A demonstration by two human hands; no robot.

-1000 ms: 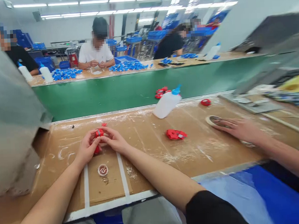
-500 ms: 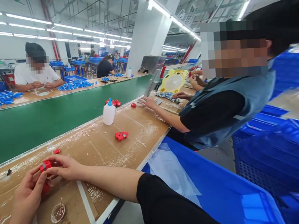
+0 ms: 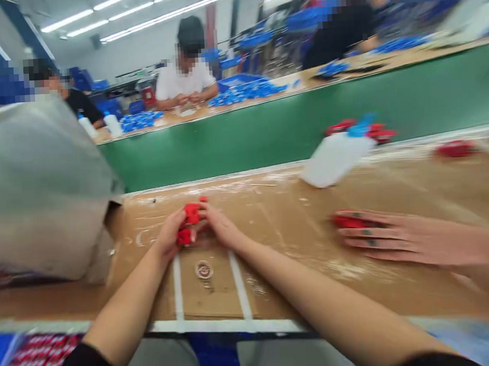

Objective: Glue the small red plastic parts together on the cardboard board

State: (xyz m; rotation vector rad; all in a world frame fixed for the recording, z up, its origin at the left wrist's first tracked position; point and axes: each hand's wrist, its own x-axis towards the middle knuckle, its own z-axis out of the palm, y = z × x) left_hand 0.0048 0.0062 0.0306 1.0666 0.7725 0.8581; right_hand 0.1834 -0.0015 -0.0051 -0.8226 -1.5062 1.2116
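Observation:
Over the brown work surface, my left hand [image 3: 170,230] and my right hand [image 3: 223,226] come together around a small red plastic piece [image 3: 192,213]. The fingers of both hands are closed on its sides. A second red part [image 3: 184,237] shows just below, against my left fingers; whether it is held or lying on the surface I cannot tell. Past my right fingertips lies a small red bit [image 3: 203,199]. Nearer to me, a little round dish [image 3: 203,270] with brownish contents rests on a cardboard sheet [image 3: 212,305] edged with white tape.
A co-worker's hand [image 3: 395,238] reaches in from the right over red pieces [image 3: 351,221]. A white bottle [image 3: 335,159] with a blue cap stands beyond it. On the left is a large grey metal box [image 3: 43,188]. A green belt [image 3: 226,137] runs behind.
My view has swung left, so the hands now appear near the middle. The red piece stays between them. The co-worker's hand now covers the red pieces on the right.

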